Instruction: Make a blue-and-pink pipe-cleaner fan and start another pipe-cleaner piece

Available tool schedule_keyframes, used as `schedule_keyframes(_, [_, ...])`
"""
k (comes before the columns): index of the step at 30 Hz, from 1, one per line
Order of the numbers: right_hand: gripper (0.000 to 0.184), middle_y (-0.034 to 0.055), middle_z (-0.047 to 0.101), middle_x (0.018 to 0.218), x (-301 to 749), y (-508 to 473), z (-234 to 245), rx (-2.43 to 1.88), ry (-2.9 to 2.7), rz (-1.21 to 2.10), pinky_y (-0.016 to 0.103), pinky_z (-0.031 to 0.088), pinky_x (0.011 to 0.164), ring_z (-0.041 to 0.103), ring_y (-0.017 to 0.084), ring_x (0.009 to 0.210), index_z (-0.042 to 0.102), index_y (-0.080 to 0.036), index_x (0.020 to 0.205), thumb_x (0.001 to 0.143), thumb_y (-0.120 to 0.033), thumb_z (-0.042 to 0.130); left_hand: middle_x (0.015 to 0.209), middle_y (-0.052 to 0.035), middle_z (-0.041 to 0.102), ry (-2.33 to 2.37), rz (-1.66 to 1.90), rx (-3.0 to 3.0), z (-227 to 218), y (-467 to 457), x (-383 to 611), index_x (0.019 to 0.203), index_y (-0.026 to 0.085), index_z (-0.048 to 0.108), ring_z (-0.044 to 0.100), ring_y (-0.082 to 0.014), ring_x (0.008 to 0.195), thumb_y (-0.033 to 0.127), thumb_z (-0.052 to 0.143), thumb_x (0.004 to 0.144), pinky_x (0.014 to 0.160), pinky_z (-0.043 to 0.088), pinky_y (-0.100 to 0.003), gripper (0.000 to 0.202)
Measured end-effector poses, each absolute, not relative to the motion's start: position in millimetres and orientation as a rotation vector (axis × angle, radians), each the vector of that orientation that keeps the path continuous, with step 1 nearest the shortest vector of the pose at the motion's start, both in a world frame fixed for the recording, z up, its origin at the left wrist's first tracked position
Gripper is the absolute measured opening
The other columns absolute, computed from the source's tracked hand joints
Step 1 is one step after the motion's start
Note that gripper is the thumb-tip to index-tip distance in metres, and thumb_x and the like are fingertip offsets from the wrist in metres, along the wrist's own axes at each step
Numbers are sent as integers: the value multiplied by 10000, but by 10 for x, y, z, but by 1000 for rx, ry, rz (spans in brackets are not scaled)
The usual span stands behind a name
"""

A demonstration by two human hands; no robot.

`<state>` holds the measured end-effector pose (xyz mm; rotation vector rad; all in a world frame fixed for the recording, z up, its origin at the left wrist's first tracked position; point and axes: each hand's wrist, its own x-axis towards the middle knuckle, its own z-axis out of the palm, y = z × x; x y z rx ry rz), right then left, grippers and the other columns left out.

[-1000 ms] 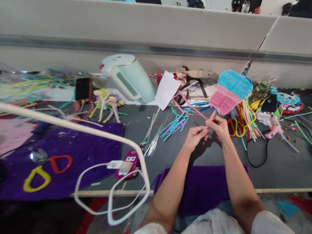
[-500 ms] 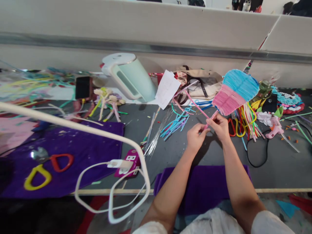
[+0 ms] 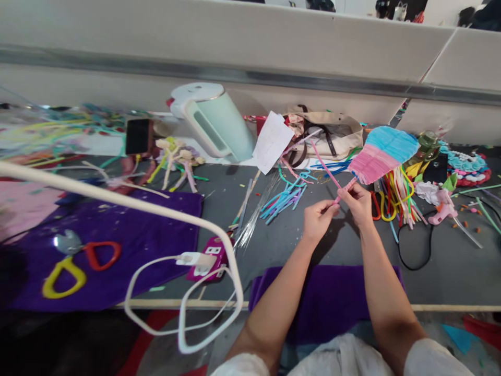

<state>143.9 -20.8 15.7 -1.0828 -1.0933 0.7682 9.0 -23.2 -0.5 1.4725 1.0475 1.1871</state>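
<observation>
Fan (image 3: 385,154), blue and pink, is up over the table (image 3: 277,256) — left hand (image 3: 318,221) pinching its handle (image 3: 349,184) low down, right hand (image 3: 359,206) pinching higher — a pink strand (image 3: 325,165) jutting beside.

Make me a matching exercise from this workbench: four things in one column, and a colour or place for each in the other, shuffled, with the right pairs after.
1. Kettle
2. Phone
3. Fan-shaped piece
4. Glue gun

A. Blue above pink, held by its stem
B. Pink, toward the right edge
C. Pale green body
D. Black screen

Pairs: 1-C, 2-D, 3-A, 4-B
</observation>
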Motion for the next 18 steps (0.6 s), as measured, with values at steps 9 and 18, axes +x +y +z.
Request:
schedule_keyframes(9, [313,-23,499,665,1422,-287,274,-1006,-1083,839,273,426,622,467,118,621,550,-206,607,733,-408,753,565,-53,661,667,861,1118,126,-268,29,764,131,709,602,-147,501,496,716,774,578,492,-278,365])
schedule_keyframes(18, [272,-34,511,625,1340,-323,259,-1146,-1249,726,249,396,585,446,111,600,571,-196,646,763,-397,713,653,-14,642,691,1053,1232,131,-263,75,743,150,651,604,-139,607,556,748,722,623,512,-276,419])
